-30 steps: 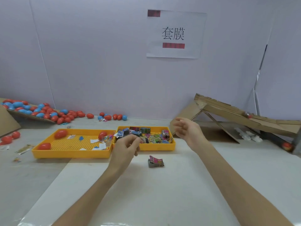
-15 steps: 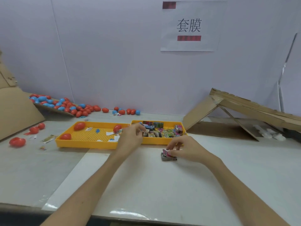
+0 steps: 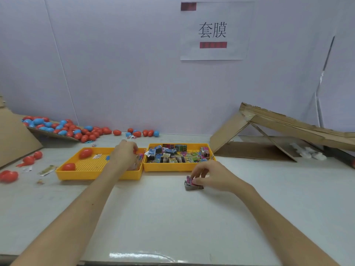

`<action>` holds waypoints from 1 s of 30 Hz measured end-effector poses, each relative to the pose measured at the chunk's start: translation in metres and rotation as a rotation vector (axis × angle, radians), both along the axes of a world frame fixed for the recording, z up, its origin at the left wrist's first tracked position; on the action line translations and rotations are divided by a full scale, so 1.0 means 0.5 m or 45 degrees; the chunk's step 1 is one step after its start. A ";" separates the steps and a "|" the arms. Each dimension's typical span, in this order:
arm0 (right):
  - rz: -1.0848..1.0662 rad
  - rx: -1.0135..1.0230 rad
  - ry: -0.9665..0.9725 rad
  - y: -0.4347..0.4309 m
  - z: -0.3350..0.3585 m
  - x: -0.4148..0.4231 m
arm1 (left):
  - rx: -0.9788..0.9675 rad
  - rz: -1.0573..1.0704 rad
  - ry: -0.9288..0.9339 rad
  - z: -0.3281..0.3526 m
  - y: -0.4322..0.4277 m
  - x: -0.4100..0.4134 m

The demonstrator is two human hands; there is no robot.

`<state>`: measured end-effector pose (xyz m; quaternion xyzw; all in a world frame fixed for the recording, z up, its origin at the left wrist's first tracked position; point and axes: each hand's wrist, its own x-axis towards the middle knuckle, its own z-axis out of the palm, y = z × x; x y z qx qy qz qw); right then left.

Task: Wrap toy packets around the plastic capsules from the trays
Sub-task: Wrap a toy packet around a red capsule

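Note:
Two yellow trays stand side by side on the white table. The left tray (image 3: 96, 174) holds two red capsules (image 3: 85, 153) and scraps of paper. The right tray (image 3: 172, 168) is full of colourful toy packets (image 3: 172, 155). My left hand (image 3: 124, 155) reaches into the right end of the left tray, fingers curled down round a red capsule; only a sliver of it shows at the fingertips. My right hand (image 3: 211, 177) pinches a small stack of toy packets (image 3: 190, 185) that lies on the table in front of the right tray.
A heap of red and blue capsules (image 3: 63, 128) lies on cardboard at the back left, with loose red ones (image 3: 8, 176) near the left edge. A cardboard ramp (image 3: 288, 129) slopes at the back right. A cardboard sheet (image 3: 15, 135) leans at far left.
My left hand moved from the packet tray to the right end of the capsule tray. My right hand came down from mid-air onto the packet stack and now pinches it.

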<state>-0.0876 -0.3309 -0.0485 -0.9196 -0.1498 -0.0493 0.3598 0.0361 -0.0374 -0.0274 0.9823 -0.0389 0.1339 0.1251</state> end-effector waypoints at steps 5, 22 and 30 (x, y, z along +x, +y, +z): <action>0.012 0.034 0.009 0.000 -0.004 -0.001 | -0.087 0.015 -0.008 0.000 0.009 0.013; -0.090 0.022 -0.086 0.013 0.006 -0.007 | -0.564 -0.410 -0.636 0.058 -0.072 -0.083; -0.056 0.098 -0.195 0.014 0.008 -0.011 | -0.397 -0.955 0.272 -0.026 -0.154 -0.180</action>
